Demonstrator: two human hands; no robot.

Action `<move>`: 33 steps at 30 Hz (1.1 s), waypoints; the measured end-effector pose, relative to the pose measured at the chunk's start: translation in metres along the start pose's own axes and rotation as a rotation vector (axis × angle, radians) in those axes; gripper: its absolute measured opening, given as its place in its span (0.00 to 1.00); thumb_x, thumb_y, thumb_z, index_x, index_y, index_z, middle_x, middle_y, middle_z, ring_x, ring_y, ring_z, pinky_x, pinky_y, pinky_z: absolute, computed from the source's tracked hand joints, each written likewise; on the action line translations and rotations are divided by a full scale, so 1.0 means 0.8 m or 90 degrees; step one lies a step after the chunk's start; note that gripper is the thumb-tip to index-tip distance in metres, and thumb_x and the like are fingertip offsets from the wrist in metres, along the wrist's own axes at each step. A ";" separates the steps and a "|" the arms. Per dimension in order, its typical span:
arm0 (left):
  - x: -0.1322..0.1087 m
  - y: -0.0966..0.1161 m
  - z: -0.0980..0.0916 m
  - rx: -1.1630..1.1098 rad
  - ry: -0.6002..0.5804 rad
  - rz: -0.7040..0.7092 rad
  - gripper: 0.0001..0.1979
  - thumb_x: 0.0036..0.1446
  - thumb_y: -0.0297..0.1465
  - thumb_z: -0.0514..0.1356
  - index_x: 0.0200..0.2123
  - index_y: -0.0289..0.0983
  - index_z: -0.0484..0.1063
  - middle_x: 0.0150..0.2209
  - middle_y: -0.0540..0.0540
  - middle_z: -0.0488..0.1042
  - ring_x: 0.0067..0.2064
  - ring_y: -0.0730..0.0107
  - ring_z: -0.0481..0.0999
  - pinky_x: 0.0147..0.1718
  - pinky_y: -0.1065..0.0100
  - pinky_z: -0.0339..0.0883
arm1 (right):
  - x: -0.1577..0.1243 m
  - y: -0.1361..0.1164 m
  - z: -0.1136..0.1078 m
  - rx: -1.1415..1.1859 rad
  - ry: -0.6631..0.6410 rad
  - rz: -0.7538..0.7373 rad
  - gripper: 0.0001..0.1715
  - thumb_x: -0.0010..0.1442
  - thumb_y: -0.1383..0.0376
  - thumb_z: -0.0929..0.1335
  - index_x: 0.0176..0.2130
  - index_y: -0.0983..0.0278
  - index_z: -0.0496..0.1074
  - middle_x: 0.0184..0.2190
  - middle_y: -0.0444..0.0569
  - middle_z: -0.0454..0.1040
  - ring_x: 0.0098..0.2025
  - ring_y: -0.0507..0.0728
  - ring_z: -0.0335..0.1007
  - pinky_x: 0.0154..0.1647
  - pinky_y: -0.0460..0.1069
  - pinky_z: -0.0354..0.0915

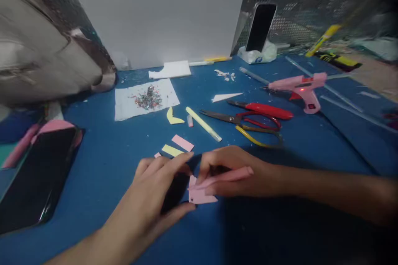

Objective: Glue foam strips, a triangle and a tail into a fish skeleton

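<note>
A small pink foam or card piece (202,196) with a dark dot near its lower left corner lies on the blue table. My left hand (152,186) steadies it, thumb at the lower edge and fingertips at the top. In my closed right hand (230,169) is a slim pink pen (234,174), tilted low with its tip over the piece. Just beyond my fingers lie a pink strip (183,143) and a yellow strip (172,150). A bent yellow cutout (174,116) and a pale yellow stick (203,124) are farther back.
Scissors (230,118) and red-handled pliers (269,110) lie beyond my right hand. A pink glue gun (306,87) with a lit red light is at right. White paper (124,105) holds glitter. One phone (37,174) lies left; another phone (261,27) stands at back.
</note>
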State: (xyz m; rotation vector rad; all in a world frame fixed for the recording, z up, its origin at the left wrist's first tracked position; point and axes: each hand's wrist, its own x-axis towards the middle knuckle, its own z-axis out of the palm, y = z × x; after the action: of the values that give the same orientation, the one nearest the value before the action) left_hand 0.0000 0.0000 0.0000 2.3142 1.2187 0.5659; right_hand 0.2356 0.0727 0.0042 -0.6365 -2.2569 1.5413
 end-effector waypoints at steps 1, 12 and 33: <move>0.000 0.000 0.000 -0.004 -0.001 0.000 0.36 0.61 0.29 0.65 0.66 0.44 0.48 0.50 0.50 0.70 0.49 0.62 0.65 0.48 0.60 0.50 | -0.001 0.000 0.000 0.004 -0.006 0.021 0.11 0.61 0.59 0.71 0.37 0.66 0.74 0.34 0.44 0.76 0.33 0.50 0.69 0.34 0.44 0.61; 0.001 0.001 0.000 -0.026 -0.003 -0.012 0.36 0.61 0.32 0.65 0.66 0.45 0.48 0.50 0.49 0.71 0.48 0.60 0.66 0.47 0.58 0.51 | -0.006 -0.002 0.000 0.057 0.041 0.042 0.15 0.65 0.61 0.67 0.28 0.64 0.65 0.24 0.39 0.66 0.26 0.47 0.60 0.27 0.44 0.56; 0.000 -0.001 0.000 -0.010 0.008 -0.010 0.35 0.62 0.34 0.64 0.65 0.46 0.48 0.49 0.48 0.72 0.48 0.59 0.68 0.48 0.58 0.53 | -0.005 -0.003 0.001 0.041 0.020 0.046 0.15 0.64 0.61 0.68 0.28 0.65 0.66 0.23 0.39 0.66 0.26 0.47 0.60 0.27 0.44 0.56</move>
State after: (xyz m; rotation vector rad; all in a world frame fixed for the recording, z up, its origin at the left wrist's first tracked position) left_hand -0.0002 0.0006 -0.0008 2.2899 1.2325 0.5835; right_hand 0.2380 0.0695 0.0058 -0.7265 -2.1744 1.6199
